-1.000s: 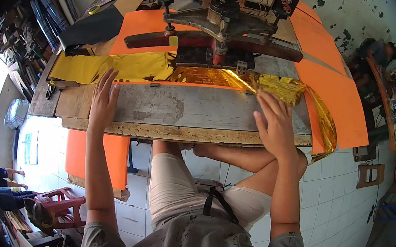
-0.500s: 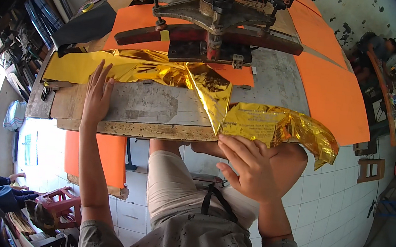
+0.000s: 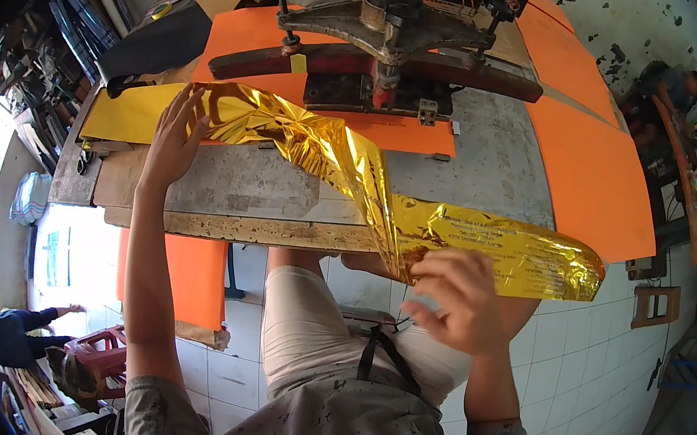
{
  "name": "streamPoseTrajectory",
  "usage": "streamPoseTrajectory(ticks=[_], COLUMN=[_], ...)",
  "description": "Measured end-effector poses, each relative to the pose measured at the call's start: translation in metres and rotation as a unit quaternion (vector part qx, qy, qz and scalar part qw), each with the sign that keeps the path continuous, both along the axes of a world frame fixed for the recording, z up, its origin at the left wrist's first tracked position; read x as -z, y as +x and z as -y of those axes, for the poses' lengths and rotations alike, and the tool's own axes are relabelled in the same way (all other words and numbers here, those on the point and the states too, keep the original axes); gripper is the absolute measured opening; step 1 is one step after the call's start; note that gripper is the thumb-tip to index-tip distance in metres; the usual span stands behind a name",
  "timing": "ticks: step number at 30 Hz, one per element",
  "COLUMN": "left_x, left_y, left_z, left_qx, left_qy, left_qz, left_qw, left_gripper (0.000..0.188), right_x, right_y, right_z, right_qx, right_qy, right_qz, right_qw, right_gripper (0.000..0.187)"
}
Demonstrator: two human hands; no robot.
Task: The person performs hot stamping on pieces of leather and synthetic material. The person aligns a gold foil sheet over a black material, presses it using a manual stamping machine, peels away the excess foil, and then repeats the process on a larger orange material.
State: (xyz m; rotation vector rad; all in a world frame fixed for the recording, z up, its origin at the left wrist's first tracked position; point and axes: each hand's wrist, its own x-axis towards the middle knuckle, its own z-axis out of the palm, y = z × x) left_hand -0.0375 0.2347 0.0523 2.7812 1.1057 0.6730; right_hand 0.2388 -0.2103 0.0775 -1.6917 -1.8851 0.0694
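A long strip of shiny gold foil [image 3: 322, 150] runs across the worktable [image 3: 283, 184], creased and twisted in the middle. Its right end carries faint print and extends past the table's front edge, over my thigh. My left hand [image 3: 172, 142] lies with fingers stretched out on the left part of the strip, beside a matte yellow stretch [image 3: 124, 110]. Near the front edge, my right hand [image 3: 459, 303] has its fingers curled at the twisted fold of the foil; the exact grip is partly hidden. Beyond the strip stands a heavy metal press [image 3: 381, 45] with an orange sheet [image 3: 409, 136] under its dark plate.
Large orange sheets [image 3: 586, 167] cover the table's right side, and a black sheet [image 3: 158, 41] lies at the far left. More orange sheets [image 3: 174, 279] hang below the front edge. A red plastic stool [image 3: 96, 356] is at lower left. Other people are in the background.
My right hand has moved slightly right and nearer to me, drawing the foil's fold along. The foil's right end has spread out flatter. My left hand has shifted slightly left.
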Motion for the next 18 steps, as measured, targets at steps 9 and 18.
streamPoseTrajectory(ticks=[9,18], left_x=[0.007,-0.003], left_y=[-0.002,-0.001], left_z=[-0.020,-0.061], left_qx=[0.000,0.027], left_qy=[0.008,0.100], left_qz=[-0.028,-0.038], left_qw=[1.000,0.994], left_gripper=[0.054,0.054], right_x=[0.014,0.014], right_y=[0.045,0.061], right_z=[-0.012,-0.005], right_qx=[0.242,0.252], right_qy=[-0.040,-0.042], right_qz=[0.068,-0.024], right_qw=[0.967,0.966], right_gripper=[0.047,0.032])
